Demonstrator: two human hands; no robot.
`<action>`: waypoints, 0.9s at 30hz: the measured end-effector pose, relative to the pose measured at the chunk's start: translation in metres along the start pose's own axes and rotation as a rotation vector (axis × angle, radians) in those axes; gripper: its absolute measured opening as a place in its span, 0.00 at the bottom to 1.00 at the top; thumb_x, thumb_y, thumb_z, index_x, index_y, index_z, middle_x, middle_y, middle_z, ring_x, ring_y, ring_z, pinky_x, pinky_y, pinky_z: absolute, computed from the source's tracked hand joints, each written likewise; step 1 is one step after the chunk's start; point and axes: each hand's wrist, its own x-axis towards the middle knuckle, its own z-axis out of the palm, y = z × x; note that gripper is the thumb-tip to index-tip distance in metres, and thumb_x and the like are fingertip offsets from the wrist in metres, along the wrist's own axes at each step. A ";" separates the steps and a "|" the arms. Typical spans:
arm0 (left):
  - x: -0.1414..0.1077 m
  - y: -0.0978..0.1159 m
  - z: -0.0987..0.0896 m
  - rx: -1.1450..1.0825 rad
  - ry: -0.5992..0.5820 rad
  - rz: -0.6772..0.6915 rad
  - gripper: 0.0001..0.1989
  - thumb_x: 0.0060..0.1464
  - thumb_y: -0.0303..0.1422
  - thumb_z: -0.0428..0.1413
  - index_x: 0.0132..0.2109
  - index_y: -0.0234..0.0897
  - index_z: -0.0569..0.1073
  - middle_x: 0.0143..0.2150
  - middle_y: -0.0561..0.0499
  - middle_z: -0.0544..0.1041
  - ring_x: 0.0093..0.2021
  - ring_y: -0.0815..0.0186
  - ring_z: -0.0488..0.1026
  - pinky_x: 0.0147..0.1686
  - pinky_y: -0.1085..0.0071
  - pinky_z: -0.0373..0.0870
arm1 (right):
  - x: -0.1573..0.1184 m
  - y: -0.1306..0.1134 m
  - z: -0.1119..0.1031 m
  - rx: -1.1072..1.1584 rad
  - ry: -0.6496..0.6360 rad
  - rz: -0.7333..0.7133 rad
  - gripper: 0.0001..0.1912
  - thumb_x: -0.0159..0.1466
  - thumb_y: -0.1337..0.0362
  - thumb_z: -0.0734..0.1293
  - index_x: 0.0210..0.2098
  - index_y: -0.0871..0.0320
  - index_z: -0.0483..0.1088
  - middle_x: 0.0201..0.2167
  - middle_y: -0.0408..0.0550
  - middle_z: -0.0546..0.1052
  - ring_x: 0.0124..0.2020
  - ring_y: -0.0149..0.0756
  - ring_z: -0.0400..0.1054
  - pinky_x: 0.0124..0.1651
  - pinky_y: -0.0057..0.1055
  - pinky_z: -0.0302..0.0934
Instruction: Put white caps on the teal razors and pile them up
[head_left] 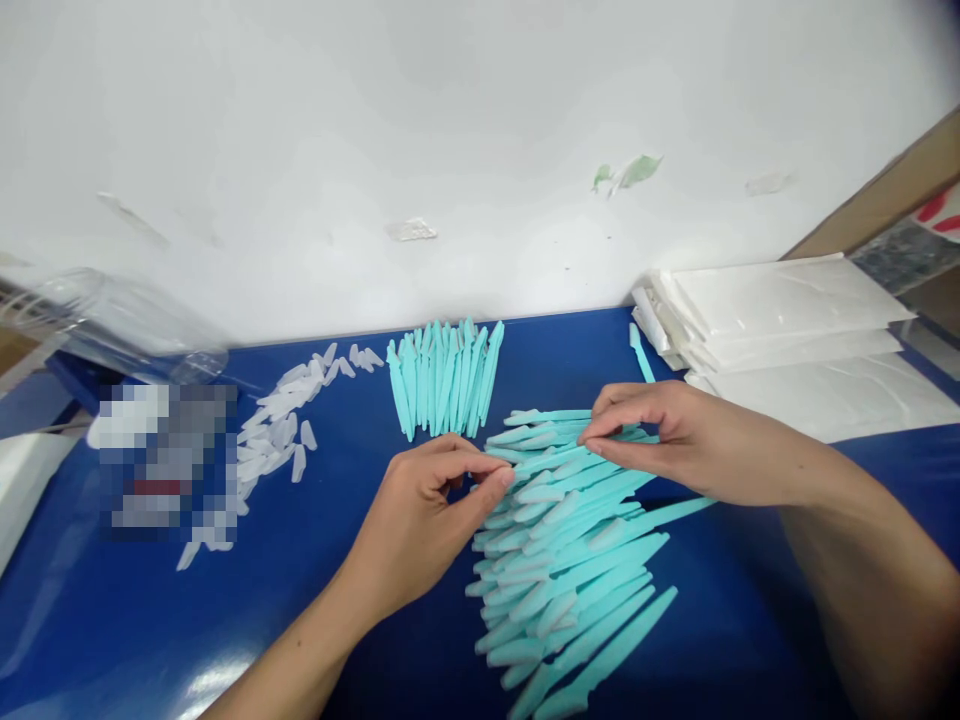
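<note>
A large heap of turquoise sticks with whitish capped ends (570, 560) lies on the blue table. My left hand (439, 520) pinches at the heap's upper left, thumb and forefinger closed at the end of one turquoise stick. Over the heap's upper right, my right hand (667, 440) has its thumb and fingertips together by the sticks; what they hold, if anything, is too small to make out. A smaller row of turquoise sticks (446, 375) stands apart behind my left hand, side by side. Small translucent white caps (281, 425) are scattered to its left.
White packets (795, 310) are stacked at the back right, with a single turquoise stick (641, 352) beside them. A clear plastic container (127, 325) lies at the back left. Behind the blue table (315, 620) rises a white wall (480, 150).
</note>
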 end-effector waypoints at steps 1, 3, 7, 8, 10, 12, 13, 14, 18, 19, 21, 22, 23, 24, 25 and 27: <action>0.000 0.001 0.004 0.019 -0.003 0.009 0.10 0.66 0.39 0.62 0.39 0.44 0.87 0.34 0.50 0.80 0.33 0.63 0.73 0.31 0.68 0.64 | -0.001 0.002 -0.002 -0.020 -0.009 0.008 0.16 0.71 0.49 0.70 0.35 0.51 0.82 0.36 0.47 0.75 0.31 0.35 0.66 0.35 0.34 0.59; -0.001 0.002 0.011 0.051 -0.025 0.013 0.11 0.67 0.40 0.62 0.39 0.44 0.87 0.35 0.49 0.80 0.34 0.63 0.74 0.30 0.69 0.64 | -0.003 0.005 -0.005 -0.050 -0.021 0.023 0.16 0.70 0.48 0.71 0.34 0.51 0.82 0.35 0.46 0.77 0.31 0.35 0.66 0.34 0.34 0.59; -0.001 0.002 0.010 0.086 0.010 0.051 0.11 0.67 0.41 0.61 0.45 0.45 0.88 0.38 0.48 0.80 0.35 0.62 0.75 0.29 0.69 0.65 | -0.011 0.010 -0.008 -0.081 0.005 0.047 0.15 0.68 0.47 0.73 0.35 0.50 0.83 0.37 0.47 0.80 0.31 0.36 0.69 0.34 0.35 0.61; 0.000 0.002 0.006 0.094 0.044 0.070 0.11 0.67 0.40 0.61 0.44 0.44 0.88 0.37 0.48 0.80 0.34 0.62 0.75 0.30 0.69 0.66 | -0.011 0.009 -0.009 -0.086 0.038 0.053 0.15 0.67 0.47 0.73 0.37 0.50 0.83 0.38 0.47 0.80 0.32 0.36 0.69 0.34 0.35 0.62; 0.001 0.002 -0.006 0.123 0.139 0.099 0.12 0.67 0.39 0.61 0.38 0.42 0.86 0.32 0.50 0.77 0.31 0.64 0.72 0.32 0.69 0.66 | -0.004 0.003 -0.010 -0.106 0.140 0.079 0.16 0.67 0.45 0.72 0.38 0.50 0.83 0.35 0.47 0.81 0.31 0.37 0.70 0.33 0.35 0.62; 0.002 0.002 -0.022 0.169 0.262 0.090 0.15 0.67 0.40 0.61 0.33 0.41 0.84 0.28 0.53 0.73 0.28 0.66 0.68 0.29 0.70 0.63 | 0.013 -0.008 -0.009 -0.155 0.253 0.121 0.19 0.69 0.44 0.69 0.34 0.52 0.81 0.28 0.45 0.79 0.28 0.37 0.69 0.32 0.35 0.60; 0.001 0.002 -0.031 0.195 0.329 0.073 0.16 0.66 0.41 0.61 0.32 0.40 0.83 0.27 0.53 0.72 0.27 0.66 0.66 0.28 0.70 0.61 | 0.025 -0.014 -0.007 -0.196 0.293 0.142 0.21 0.69 0.44 0.68 0.31 0.53 0.79 0.25 0.45 0.77 0.26 0.36 0.68 0.31 0.35 0.58; 0.000 0.002 -0.040 0.220 0.394 0.054 0.16 0.66 0.42 0.61 0.31 0.40 0.82 0.26 0.54 0.71 0.27 0.67 0.64 0.28 0.70 0.60 | 0.040 -0.020 -0.005 -0.243 0.297 0.152 0.22 0.70 0.45 0.68 0.28 0.54 0.77 0.25 0.46 0.77 0.27 0.37 0.69 0.32 0.36 0.58; -0.015 0.001 -0.077 0.301 0.552 -0.017 0.13 0.64 0.42 0.62 0.36 0.39 0.83 0.28 0.55 0.75 0.28 0.67 0.65 0.30 0.72 0.62 | 0.102 -0.034 0.009 -0.293 0.228 0.174 0.28 0.67 0.47 0.69 0.16 0.55 0.69 0.20 0.49 0.75 0.26 0.40 0.71 0.32 0.36 0.59; -0.023 0.000 -0.087 0.332 0.578 -0.037 0.11 0.63 0.41 0.63 0.36 0.39 0.83 0.29 0.55 0.76 0.29 0.67 0.67 0.30 0.73 0.63 | 0.115 -0.034 0.013 -0.282 0.219 0.186 0.28 0.66 0.48 0.71 0.15 0.55 0.68 0.19 0.50 0.76 0.25 0.40 0.71 0.32 0.36 0.60; -0.040 -0.004 -0.106 0.436 0.621 -0.112 0.09 0.60 0.40 0.64 0.37 0.39 0.83 0.29 0.56 0.79 0.30 0.66 0.71 0.31 0.74 0.65 | 0.133 -0.031 0.020 -0.232 0.199 0.221 0.26 0.65 0.54 0.72 0.14 0.56 0.69 0.18 0.51 0.77 0.23 0.38 0.72 0.32 0.35 0.64; -0.051 -0.007 -0.116 0.503 0.626 -0.169 0.09 0.59 0.40 0.65 0.38 0.39 0.84 0.29 0.56 0.80 0.29 0.66 0.71 0.30 0.74 0.65 | 0.140 -0.028 0.023 -0.196 0.193 0.239 0.24 0.64 0.56 0.72 0.14 0.57 0.70 0.18 0.52 0.78 0.22 0.38 0.73 0.31 0.34 0.66; -0.061 -0.012 -0.125 0.563 0.622 -0.233 0.10 0.58 0.41 0.65 0.39 0.40 0.84 0.28 0.56 0.81 0.29 0.65 0.72 0.29 0.74 0.66 | 0.144 -0.026 0.026 -0.154 0.190 0.257 0.22 0.63 0.59 0.73 0.15 0.57 0.70 0.19 0.52 0.79 0.22 0.37 0.73 0.31 0.33 0.68; -0.071 -0.018 -0.134 0.608 0.619 -0.286 0.10 0.58 0.42 0.66 0.40 0.40 0.85 0.28 0.56 0.82 0.29 0.65 0.74 0.29 0.75 0.67 | 0.147 -0.023 0.028 -0.106 0.191 0.275 0.20 0.63 0.60 0.73 0.17 0.58 0.71 0.19 0.52 0.79 0.21 0.36 0.74 0.30 0.31 0.69; -0.081 -0.025 -0.142 0.640 0.618 -0.319 0.10 0.58 0.42 0.66 0.40 0.41 0.85 0.30 0.56 0.84 0.29 0.63 0.76 0.30 0.75 0.69 | 0.148 -0.021 0.029 -0.055 0.194 0.289 0.19 0.63 0.61 0.73 0.18 0.58 0.72 0.20 0.52 0.81 0.21 0.35 0.75 0.29 0.30 0.70; -0.098 -0.040 -0.153 0.689 0.576 -0.343 0.10 0.57 0.44 0.67 0.41 0.44 0.86 0.36 0.55 0.88 0.34 0.60 0.81 0.34 0.73 0.72 | 0.148 -0.018 0.030 0.046 0.209 0.311 0.17 0.63 0.62 0.73 0.20 0.58 0.72 0.22 0.53 0.82 0.21 0.35 0.76 0.28 0.29 0.72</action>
